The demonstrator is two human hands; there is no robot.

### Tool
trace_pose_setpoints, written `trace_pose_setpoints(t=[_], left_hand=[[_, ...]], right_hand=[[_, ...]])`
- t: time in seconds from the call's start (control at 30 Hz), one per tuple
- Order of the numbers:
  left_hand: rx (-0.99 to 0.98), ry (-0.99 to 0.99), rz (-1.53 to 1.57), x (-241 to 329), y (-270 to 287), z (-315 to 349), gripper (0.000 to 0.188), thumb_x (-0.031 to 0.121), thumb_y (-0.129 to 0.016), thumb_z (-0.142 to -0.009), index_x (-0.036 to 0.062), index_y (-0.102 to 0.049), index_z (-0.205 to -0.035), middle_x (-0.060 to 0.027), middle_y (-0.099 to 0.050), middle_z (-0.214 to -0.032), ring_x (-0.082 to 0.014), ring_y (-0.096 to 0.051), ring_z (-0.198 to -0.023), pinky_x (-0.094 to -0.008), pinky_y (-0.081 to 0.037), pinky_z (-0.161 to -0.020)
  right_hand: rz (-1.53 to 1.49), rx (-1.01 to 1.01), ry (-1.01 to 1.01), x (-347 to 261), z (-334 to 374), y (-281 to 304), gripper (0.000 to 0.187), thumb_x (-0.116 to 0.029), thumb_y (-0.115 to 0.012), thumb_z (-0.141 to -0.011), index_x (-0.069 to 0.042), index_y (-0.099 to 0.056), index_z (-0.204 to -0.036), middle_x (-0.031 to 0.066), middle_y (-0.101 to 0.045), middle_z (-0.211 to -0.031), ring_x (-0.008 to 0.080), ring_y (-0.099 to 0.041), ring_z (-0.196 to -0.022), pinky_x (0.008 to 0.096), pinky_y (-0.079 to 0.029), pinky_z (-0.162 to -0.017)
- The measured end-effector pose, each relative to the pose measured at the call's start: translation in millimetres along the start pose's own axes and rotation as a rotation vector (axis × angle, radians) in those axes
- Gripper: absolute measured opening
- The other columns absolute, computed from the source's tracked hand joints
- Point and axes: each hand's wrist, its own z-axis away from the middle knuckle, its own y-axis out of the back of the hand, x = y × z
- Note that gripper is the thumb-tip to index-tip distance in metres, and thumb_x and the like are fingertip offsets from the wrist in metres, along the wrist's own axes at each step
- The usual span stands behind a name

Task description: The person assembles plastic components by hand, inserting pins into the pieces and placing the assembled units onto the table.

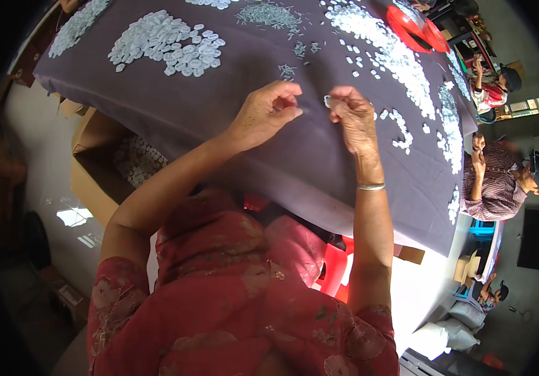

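Note:
Over the dark cloth-covered table (238,163), my right hand (355,119) pinches a small white plastic piece (327,101) between thumb and fingertips. To its left hovers my left hand (267,111), its fingers curved and the thumb apart from them, with nothing visible between. Just beyond the hands lie small clusters of thin grey-green pins (287,71), and farther back is a bigger heap of the same pins (269,15). White oval plastic pieces (166,44) are heaped at the far left. Smaller white pieces (401,69) spread in a long band on the right, with several (400,130) beside my right wrist.
A cardboard box (90,150) holding many pale pieces stands below the table's left edge. Red plastic dishes (407,28) sit at the far right. Other people (498,182) sit along the right side. White sacks (432,338) rest on the floor at the lower right.

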Motion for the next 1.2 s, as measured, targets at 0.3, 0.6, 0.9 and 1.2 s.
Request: trace_pose_setpoints(t=[0.3,0.6,0.9,1.2], left_hand=[[0.049,0.037,0.163,-8,3,3,0.041,0.002,-0.063,-0.085,0.0071,-0.049,-0.123,-0.0031,-0.057,-0.096,-0.0079,-0.056,-0.082,-0.0229,-0.048,-0.064],[0.116,0.016,0.056,-9,5,3,0.037,0.002,-0.063,-0.084,0.0066,-0.053,-0.120,-0.0002,-0.059,-0.086,-0.0051,-0.054,-0.072,-0.0202,-0.046,-0.063],[0.118,0.042,0.096,-5,6,2,0.034,0.001,-0.060,-0.085,0.0074,-0.053,-0.118,0.0007,-0.060,-0.086,-0.0034,-0.053,-0.071,-0.0199,-0.045,-0.062],[0.122,0.053,0.072,-7,7,3,0.033,0.004,-0.063,-0.084,0.0032,-0.053,-0.115,-0.0049,-0.062,-0.085,-0.0085,-0.057,-0.072,-0.0235,-0.048,-0.066]], right_hand=[[-0.255,-0.058,0.024,13,3,-55,0.010,-0.001,-0.057,-0.087,0.000,-0.065,-0.094,0.0015,-0.061,-0.078,0.0072,-0.052,-0.063,0.0210,-0.043,-0.057],[-0.220,-0.025,0.025,14,10,-59,0.005,-0.003,-0.061,-0.088,-0.001,-0.063,-0.092,0.0028,-0.063,-0.080,0.0078,-0.054,-0.061,0.0212,-0.044,-0.056],[-0.102,-0.008,-0.008,10,12,-58,0.007,-0.007,-0.061,-0.087,-0.003,-0.066,-0.090,0.0002,-0.065,-0.076,0.0037,-0.055,-0.062,0.0171,-0.044,-0.055],[-0.062,-0.014,-0.027,7,13,-60,0.010,-0.006,-0.059,-0.088,-0.001,-0.066,-0.093,0.0030,-0.065,-0.076,0.0055,-0.053,-0.060,0.0190,-0.042,-0.055]])
